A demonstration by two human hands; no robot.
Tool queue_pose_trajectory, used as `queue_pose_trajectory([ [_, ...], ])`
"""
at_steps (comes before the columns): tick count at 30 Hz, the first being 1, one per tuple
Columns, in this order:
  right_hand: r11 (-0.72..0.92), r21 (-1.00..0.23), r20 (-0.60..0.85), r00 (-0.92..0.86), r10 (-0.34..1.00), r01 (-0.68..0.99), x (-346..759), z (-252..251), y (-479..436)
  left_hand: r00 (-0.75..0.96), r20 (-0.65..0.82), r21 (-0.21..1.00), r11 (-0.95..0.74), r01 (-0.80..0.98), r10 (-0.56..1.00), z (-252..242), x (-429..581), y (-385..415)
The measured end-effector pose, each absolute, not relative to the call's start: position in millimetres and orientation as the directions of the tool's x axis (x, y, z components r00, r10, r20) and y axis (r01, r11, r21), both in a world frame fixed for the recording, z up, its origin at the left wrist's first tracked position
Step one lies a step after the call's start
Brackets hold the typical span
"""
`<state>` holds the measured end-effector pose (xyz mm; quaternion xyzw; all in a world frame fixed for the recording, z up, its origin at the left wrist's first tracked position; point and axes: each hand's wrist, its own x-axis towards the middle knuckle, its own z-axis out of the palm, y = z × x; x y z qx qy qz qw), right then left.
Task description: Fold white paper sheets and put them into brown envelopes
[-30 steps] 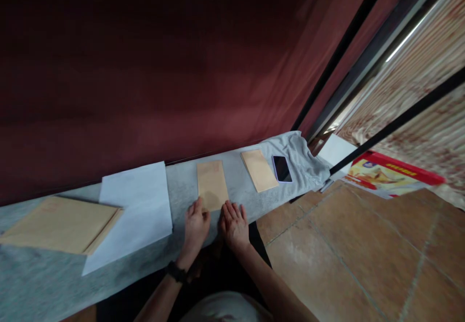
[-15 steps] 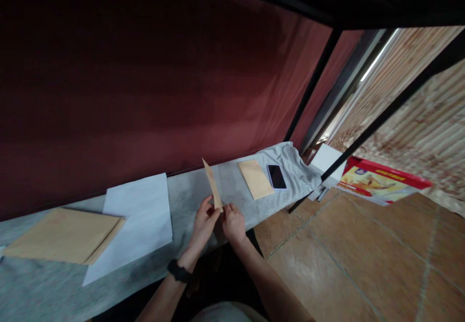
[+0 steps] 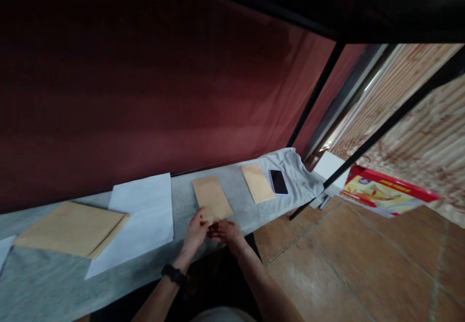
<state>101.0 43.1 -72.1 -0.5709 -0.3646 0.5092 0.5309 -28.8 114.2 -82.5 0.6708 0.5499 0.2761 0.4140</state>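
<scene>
A small brown paper envelope (image 3: pixel 212 197) faces up on the grey cloth in front of me, its near edge between my hands. My left hand (image 3: pixel 196 229) pinches its near left corner, thumb and fingers bent. Along the near edge lies my right hand (image 3: pixel 225 232), its fingers closed together and pointing left, partly hidden under the paper's edge. A second brown paper envelope (image 3: pixel 257 183) rests flat to the right, with a dark-screened phone (image 3: pixel 278 182) beside it.
Left of my hands, white paper sheets (image 3: pixel 145 215) lie partly under a stack of larger brown envelopes (image 3: pixel 70 227). Grey cloth (image 3: pixel 181 191) covers the narrow bench against a red wall (image 3: pixel 163 133). A black post (image 3: pixel 316 92) and a red-yellow box (image 3: pixel 388 191) stand right.
The envelope in my hands was tilted up nearly edge-on and now lies turned face up, lower towards the cloth. Both hands have shifted slightly nearer to me and left.
</scene>
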Motion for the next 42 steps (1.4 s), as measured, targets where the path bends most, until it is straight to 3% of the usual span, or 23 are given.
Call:
queue_pose_trajectory([
  [3,-0.166,-0.983,-0.145,0.231,0.962,0.074,115,-73,36,0.248,-0.104,0.802,-0.067,0.594,0.963,-79,-42,123],
  [5,-0.049,-0.937,0.049,0.27,0.962,0.345,124,-72,31,0.251,-0.095,0.781,-0.084,0.619,0.963,-78,-48,125],
  [8,0.158,-0.607,0.346,0.08,0.935,0.779,134,-73,22,0.247,-0.046,0.694,-0.147,0.705,0.968,-78,-53,121],
  [10,0.22,-0.441,0.369,-0.047,0.928,0.87,136,-76,18,0.252,0.051,0.528,-0.24,0.815,0.967,-77,-51,116],
  [13,0.231,-0.349,0.367,-0.094,0.926,0.908,136,-81,17,0.345,0.216,0.305,-0.399,0.865,0.913,-80,-37,117],
  [16,0.227,-0.33,0.382,-0.091,0.92,0.916,135,-84,18,0.492,0.273,0.24,-0.554,0.798,0.827,-88,-17,133],
  [19,0.227,-0.33,0.393,-0.085,0.916,0.917,135,-85,18,0.553,0.258,0.197,-0.603,0.773,0.793,-95,3,161],
  [30,0.159,-0.353,0.348,-0.029,0.937,0.922,130,-86,21,0.568,0.25,0.201,-0.616,0.761,0.784,-83,35,249],
  [42,0.172,-0.359,0.35,-0.039,0.936,0.917,131,-88,19,0.714,0.199,0.191,-0.741,0.644,0.672,-99,3,197],
])
